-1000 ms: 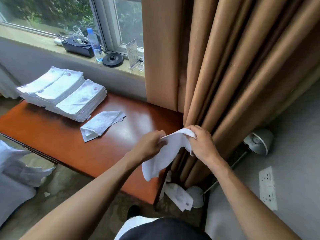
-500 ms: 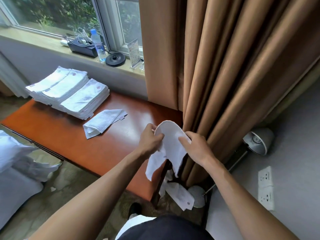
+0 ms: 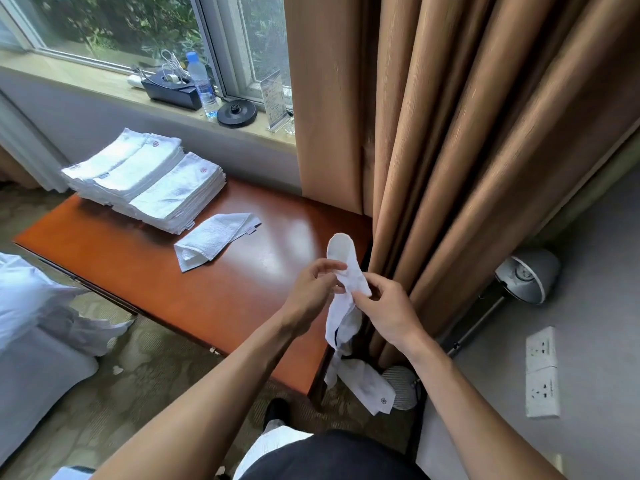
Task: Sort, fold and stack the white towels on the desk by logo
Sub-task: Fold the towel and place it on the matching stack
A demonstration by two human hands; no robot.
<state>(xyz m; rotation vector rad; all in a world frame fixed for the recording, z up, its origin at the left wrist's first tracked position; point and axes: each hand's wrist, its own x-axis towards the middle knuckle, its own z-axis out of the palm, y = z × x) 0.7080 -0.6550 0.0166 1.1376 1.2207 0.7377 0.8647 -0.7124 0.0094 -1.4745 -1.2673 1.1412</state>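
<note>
I see both hands on one white towel (image 3: 347, 268) above the desk's (image 3: 242, 303) right end. The left hand (image 3: 310, 291) pinches it between thumb and fingertips, and the right hand (image 3: 389, 315) pinches it just beside (the rest hangs limp below). The folded stacks (image 3: 149, 183) sit at the desk's far left.

Soft daylight from window (image 3: 138, 26); glare on desk (image 3: 291, 244); wide-angle bending at edges

On the desk (image 3: 242, 289), towel stacks (image 3: 145, 181) lie far left, a loose towel (image 3: 211, 237) just right of them
</note>
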